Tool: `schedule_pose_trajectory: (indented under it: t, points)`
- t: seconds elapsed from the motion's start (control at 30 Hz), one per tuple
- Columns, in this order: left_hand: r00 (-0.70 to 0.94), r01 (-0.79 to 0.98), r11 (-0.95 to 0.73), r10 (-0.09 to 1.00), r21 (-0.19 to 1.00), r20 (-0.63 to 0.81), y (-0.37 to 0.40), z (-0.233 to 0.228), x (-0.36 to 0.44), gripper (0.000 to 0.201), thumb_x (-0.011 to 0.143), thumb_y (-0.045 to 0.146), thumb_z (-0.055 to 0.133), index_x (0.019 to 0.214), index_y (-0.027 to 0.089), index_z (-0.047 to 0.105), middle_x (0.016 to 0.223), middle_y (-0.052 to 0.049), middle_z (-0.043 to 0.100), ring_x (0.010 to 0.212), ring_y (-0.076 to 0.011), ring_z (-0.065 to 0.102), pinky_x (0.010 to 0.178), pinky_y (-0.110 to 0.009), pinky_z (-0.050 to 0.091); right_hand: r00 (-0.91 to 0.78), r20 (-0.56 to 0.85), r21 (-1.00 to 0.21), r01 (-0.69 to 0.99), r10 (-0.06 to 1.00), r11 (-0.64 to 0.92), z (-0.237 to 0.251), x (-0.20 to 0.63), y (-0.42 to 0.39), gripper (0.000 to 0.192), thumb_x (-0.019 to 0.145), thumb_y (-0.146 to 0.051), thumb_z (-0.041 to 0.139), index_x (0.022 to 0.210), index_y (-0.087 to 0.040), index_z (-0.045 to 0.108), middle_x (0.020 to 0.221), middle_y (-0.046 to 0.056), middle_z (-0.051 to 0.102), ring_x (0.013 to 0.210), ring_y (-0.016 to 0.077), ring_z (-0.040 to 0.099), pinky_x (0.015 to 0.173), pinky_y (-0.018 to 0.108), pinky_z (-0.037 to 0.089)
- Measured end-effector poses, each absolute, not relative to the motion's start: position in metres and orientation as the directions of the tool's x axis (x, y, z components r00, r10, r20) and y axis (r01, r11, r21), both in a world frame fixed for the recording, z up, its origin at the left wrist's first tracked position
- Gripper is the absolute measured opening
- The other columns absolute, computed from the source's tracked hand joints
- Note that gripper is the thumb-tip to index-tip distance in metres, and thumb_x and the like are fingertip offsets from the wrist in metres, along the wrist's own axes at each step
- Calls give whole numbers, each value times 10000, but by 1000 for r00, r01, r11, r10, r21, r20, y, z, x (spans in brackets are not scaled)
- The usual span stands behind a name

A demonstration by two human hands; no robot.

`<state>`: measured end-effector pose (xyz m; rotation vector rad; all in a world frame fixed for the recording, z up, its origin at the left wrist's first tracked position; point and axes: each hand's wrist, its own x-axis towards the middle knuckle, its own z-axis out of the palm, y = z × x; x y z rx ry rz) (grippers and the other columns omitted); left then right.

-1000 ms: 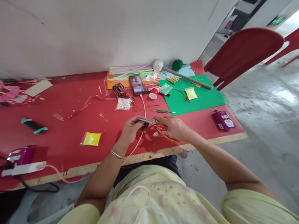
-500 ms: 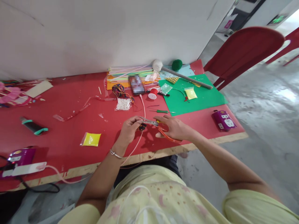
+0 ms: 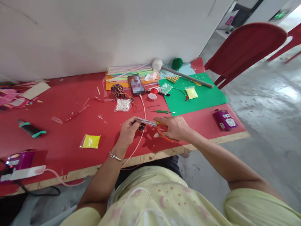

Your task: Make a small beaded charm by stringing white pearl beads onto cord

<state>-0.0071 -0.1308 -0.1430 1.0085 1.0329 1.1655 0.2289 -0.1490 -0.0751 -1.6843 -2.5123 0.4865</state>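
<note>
My right hand (image 3: pixel 175 128) grips a pair of scissors (image 3: pixel 150 122) by the orange handles. Their metal blades point left and meet my left hand (image 3: pixel 129 131) at its fingertips. Thumb and forefinger of my left hand are pinched on a small dark bundle (image 3: pixel 141 127) with orange flecks, which hangs just below the blades. Its exact kind is too small to make out. A pink charging cable (image 3: pixel 137 145) runs under it, up to a phone (image 3: pixel 136 84). Beyond the blades lies a green-handled crochet hook (image 3: pixel 162 111).
On the red table (image 3: pixel 68 128) lie a yellow packet (image 3: pixel 91 141), a bag of white beads (image 3: pixel 123 104), multicoloured yarn (image 3: pixel 117 90), a red thread spool (image 3: pixel 153 93) and a green sheet (image 3: pixel 199 105). Purple power blocks (image 3: pixel 225 120) sit at both ends. A red chair (image 3: pixel 246 53) stands right.
The scissor blades have come closer together as my right hand's fingers close on the handles. My left hand keeps its pinch on the dark bundle. The whole view has shifted slightly.
</note>
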Motion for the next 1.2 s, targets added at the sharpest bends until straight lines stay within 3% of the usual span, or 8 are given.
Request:
schedule_pose_trajectory:
  t: [0.1, 0.27, 0.37, 0.5, 0.6, 0.77, 0.97, 1.2]
  points:
    - [100, -192, 116, 990, 974, -99, -130, -144, -10, 135, 808, 316, 740, 837, 183, 742, 727, 10, 651, 639, -96, 584, 647, -219, 497, -389, -116, -278, 896, 914, 346, -75, 232, -148, 727, 842, -806, 532, 1374, -322, 640, 960, 76, 788, 845, 253, 716, 624, 283, 352]
    - [113, -119, 73, 992, 990, -60, -130, -140, -14, 126, 826, 307, 715, 809, 183, 734, 746, 4, 647, 661, -101, 579, 655, -214, 476, -432, -122, -300, 874, 894, 382, -76, 235, -146, 871, 798, -831, 564, 1471, -278, 551, 1168, 107, 748, 972, 271, 702, 657, 277, 391]
    - [113, -13, 27, 993, 1000, -25, -131, -133, -16, 106, 837, 276, 689, 797, 188, 730, 741, 7, 639, 662, -103, 571, 649, -211, 461, -420, -130, -281, 884, 898, 373, -76, 235, -145, 872, 787, -849, 555, 1458, -292, 566, 1140, 99, 761, 956, 275, 709, 641, 281, 379]
    - [103, 37, 36, 994, 999, -40, -131, -128, -17, 100, 821, 268, 702, 770, 188, 735, 713, 10, 639, 634, -103, 552, 608, -205, 442, -389, -123, -207, 910, 913, 360, -77, 238, -145, 702, 845, -759, 559, 1394, -327, 632, 1020, 80, 796, 883, 262, 719, 621, 283, 349]
    - [77, -35, 67, 995, 997, -64, -129, -131, -18, 119, 792, 286, 736, 734, 182, 727, 701, 11, 630, 638, -102, 548, 613, -205, 448, -378, -128, -163, 920, 917, 357, -81, 244, -145, 550, 900, -613, 559, 1376, -353, 647, 994, 65, 805, 820, 236, 716, 609, 281, 334]
    - [48, -196, 123, 992, 973, -115, -125, -141, -17, 130, 745, 302, 781, 763, 182, 734, 705, 17, 629, 637, -95, 560, 632, -207, 472, -358, -121, -259, 912, 926, 319, -88, 247, -150, 546, 904, -603, 571, 1376, -341, 650, 1010, 56, 806, 817, 218, 720, 619, 282, 352]
    - [77, -238, 121, 991, 964, -106, -126, -139, -13, 120, 756, 297, 773, 781, 187, 733, 683, 19, 624, 582, -88, 544, 577, -208, 470, -422, -88, -404, 843, 902, 355, -87, 237, -155, 837, 807, -782, 605, 1472, -277, 545, 1193, 100, 751, 995, 271, 721, 715, 284, 423]
    - [65, -222, 119, 992, 968, -107, -128, -137, -11, 104, 754, 288, 770, 789, 195, 740, 696, 15, 638, 617, -96, 561, 610, -212, 490, -380, -56, -406, 853, 923, 327, -91, 232, -154, 740, 816, -782, 604, 1366, -289, 650, 1012, 81, 799, 923, 261, 739, 664, 279, 379]
